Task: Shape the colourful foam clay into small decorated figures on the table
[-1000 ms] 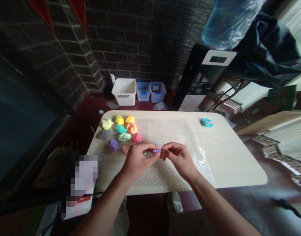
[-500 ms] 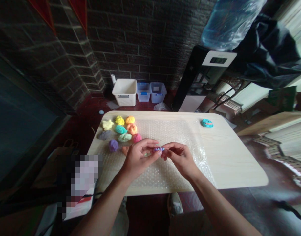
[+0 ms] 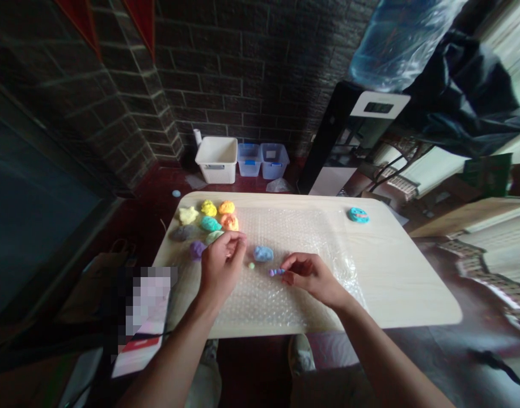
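My right hand (image 3: 311,276) pinches one end of a small row of purple and blue clay balls (image 3: 275,272) between thumb and forefinger, just above the bubble wrap. My left hand (image 3: 223,263) is over the right side of the clay lumps, its fingers curled and thumb close to the forefinger; what they hold, if anything, is hidden. Between the hands lie a light blue clay lump (image 3: 263,253) and a tiny pale green ball (image 3: 252,266). A purple lump (image 3: 197,250) and a pale green lump (image 3: 212,237) are partly behind my left hand.
Yellow (image 3: 208,207), orange (image 3: 229,221), teal (image 3: 211,224) and grey lumps (image 3: 183,233) sit at the table's far left. Bubble wrap (image 3: 285,306) covers the middle. A turquoise clay piece (image 3: 359,215) with a pinkish stripe lies far right. Bins (image 3: 217,174) and a water dispenser (image 3: 334,153) stand behind.
My left hand has let go of the clay row and moved left over the lumps, covering the pink one. My right hand has lowered slightly with the row. The blue lump is now uncovered.
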`<state>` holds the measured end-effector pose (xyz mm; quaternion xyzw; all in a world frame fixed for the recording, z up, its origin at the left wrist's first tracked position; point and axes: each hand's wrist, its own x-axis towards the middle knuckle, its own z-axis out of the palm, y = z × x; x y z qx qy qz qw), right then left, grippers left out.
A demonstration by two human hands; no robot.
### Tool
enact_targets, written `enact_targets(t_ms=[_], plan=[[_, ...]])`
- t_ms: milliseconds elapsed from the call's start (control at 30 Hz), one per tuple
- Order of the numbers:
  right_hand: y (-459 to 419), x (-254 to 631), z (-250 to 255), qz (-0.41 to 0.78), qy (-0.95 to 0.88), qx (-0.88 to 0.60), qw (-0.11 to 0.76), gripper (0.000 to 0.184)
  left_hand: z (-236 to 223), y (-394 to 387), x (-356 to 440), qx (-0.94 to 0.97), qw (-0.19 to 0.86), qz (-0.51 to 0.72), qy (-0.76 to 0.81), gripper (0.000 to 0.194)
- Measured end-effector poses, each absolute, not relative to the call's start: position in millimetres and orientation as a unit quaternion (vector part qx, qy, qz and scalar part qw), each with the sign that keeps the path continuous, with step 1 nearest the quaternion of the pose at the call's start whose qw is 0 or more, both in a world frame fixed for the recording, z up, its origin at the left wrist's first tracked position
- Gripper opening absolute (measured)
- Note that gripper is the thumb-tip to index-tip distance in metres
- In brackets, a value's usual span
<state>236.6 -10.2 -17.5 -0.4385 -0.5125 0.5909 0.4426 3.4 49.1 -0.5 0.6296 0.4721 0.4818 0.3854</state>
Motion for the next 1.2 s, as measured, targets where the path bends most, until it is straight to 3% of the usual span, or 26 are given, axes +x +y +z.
enact_targets(t_ms=[267, 500, 667, 900, 1000, 1200], plan=[[-10, 232, -30, 0.514, -0.595, -0.497, 0.368, 0.014, -3, 48, 9, 0.714, 0.285, 0.39, 0.507, 0.009], [-12, 233, -21, 0.398, -0.675, -0.527, 0.328, 0.005, -12, 45, 17, 0.803, 0.225, 0.333, 0.439, 0.035], [-13, 234, -15, 0.35, -0.704, -0.512, 0.346, 0.01, -26, 49, 23, 0.83, 0.22, 0.325, 0.397, 0.048], [-9, 238, -19, 0.338, -0.632, -0.57, 0.402, 0.012, -17, 48, 27, 0.823, 0.216, 0.33, 0.41, 0.034], [-7, 237, -20, 0.39, -0.56, -0.578, 0.447, 0.025, -5, 45, 28, 0.781, 0.265, 0.391, 0.409, 0.037], [-9, 220, -14, 0.48, -0.507, -0.494, 0.519, 0.041, 2, 40, 37, 0.554, 0.59, 0.451, 0.376, 0.039]])
